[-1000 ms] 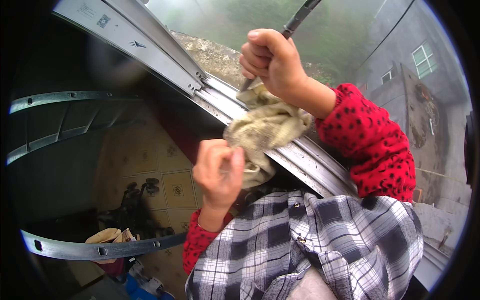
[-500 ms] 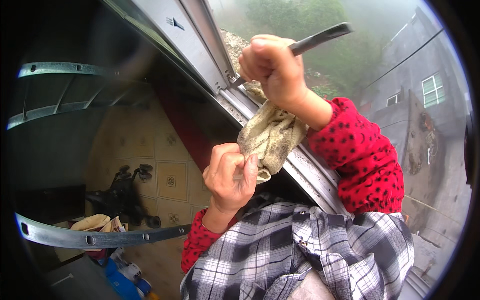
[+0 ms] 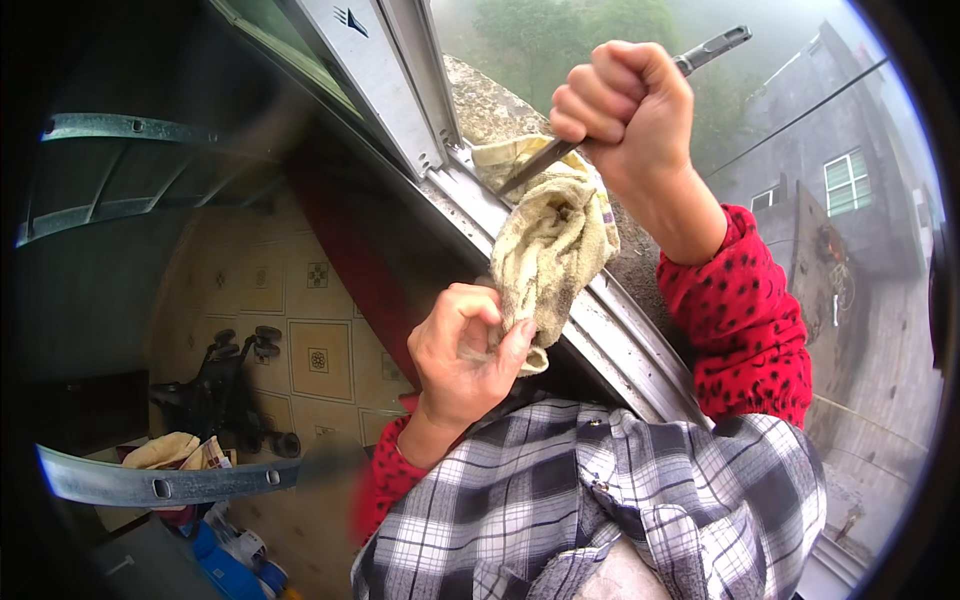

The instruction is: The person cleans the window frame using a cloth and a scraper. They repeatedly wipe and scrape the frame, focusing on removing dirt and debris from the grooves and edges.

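My left hand [image 3: 462,350] grips the lower end of a dirty cream cloth [image 3: 550,240] that hangs over the metal window track [image 3: 600,330]. My right hand [image 3: 625,115] is fisted around a thin dark metal tool [image 3: 700,52]. The tool's tip pushes the upper end of the cloth into the track, close to the grey window frame [image 3: 380,80]. Both sleeves are red with dark dots, over a plaid garment.
Below left lies a tiled floor [image 3: 290,330] with a black wheeled object [image 3: 225,385], a beige cloth and blue items. Curved metal bars [image 3: 160,485] cross the left side. Outside to the right stand a grey building [image 3: 850,180] and misty trees.
The view has shifted, and the window frame now sits higher and more upright. My right hand with the tool has moved up and right. The cloth hangs longer between my hands.
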Demonstrator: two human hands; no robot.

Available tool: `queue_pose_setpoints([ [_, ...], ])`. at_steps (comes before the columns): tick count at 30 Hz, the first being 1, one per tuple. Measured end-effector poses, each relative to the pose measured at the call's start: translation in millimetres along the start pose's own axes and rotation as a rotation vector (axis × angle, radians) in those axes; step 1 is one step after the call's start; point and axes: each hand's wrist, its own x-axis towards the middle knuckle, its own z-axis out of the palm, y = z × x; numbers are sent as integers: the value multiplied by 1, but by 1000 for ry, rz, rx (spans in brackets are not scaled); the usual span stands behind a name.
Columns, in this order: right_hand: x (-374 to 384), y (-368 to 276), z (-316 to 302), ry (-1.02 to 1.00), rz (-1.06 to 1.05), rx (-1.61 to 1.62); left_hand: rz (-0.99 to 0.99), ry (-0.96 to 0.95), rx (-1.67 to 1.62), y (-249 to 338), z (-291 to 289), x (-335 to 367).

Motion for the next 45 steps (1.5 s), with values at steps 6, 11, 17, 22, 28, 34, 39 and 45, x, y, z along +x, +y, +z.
queue_pose_setpoints([
  [6,13,-16,-24,34,-378,-363,-316,8,-331,2,2,-1],
  [11,9,-31,-45,33,-135,-115,-369,9,-255,2,3,5],
  [17,-46,-36,-9,-425,-121,-35,-441,35,-231,-6,-2,9],
  [22,-65,9,-33,-482,-283,-610,-279,68,-70,0,1,12],
  [28,-102,-18,-51,-774,-597,-1727,499,46,494,-3,11,12],
  [34,-92,16,-53,-737,-897,-1638,542,-2,499,4,22,12],
  [39,-78,28,-38,-655,-819,-1591,423,42,506,12,19,13],
  [45,-87,16,-51,-572,-687,-1447,653,85,282,13,18,4],
])
